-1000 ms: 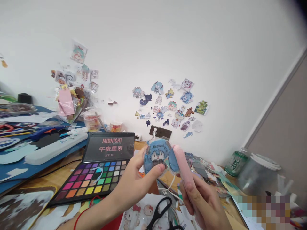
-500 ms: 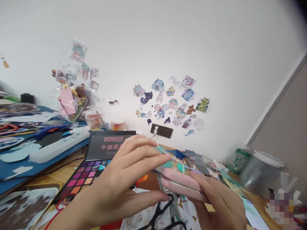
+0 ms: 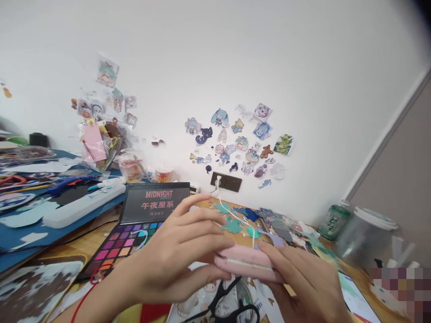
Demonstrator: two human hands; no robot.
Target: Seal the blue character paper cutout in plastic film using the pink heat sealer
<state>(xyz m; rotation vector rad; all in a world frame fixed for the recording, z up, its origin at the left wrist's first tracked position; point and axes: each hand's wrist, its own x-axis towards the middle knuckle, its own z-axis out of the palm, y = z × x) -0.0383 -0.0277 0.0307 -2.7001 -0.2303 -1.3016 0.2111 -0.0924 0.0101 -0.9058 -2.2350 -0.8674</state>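
Both hands meet in front of me around a pink rounded case (image 3: 247,262) with a pale seam along its side; its kind is not clear. My left hand (image 3: 178,251) pinches the case's left end, fingertips on top and thumb below. The right end is gripped by my right hand (image 3: 303,278), the thumb hidden underneath. Just below the case lie black-handled scissors (image 3: 215,305) on printed paper cut-outs (image 3: 193,307). An open eyeshadow palette (image 3: 111,242) stands behind my left wrist.
A white power strip (image 3: 84,204) and tools lie on a blue mat (image 3: 20,244) at left. Paper scraps (image 3: 232,224) and a white cable (image 3: 235,211) are behind the hands. At right stand a green can (image 3: 335,222), a clear tub (image 3: 363,240) and a phone (image 3: 357,298).
My left fingers have closed in from just off the case's left end to touch it. The case has levelled and shifted slightly left and down; a dark slim tip at its left end no longer shows.
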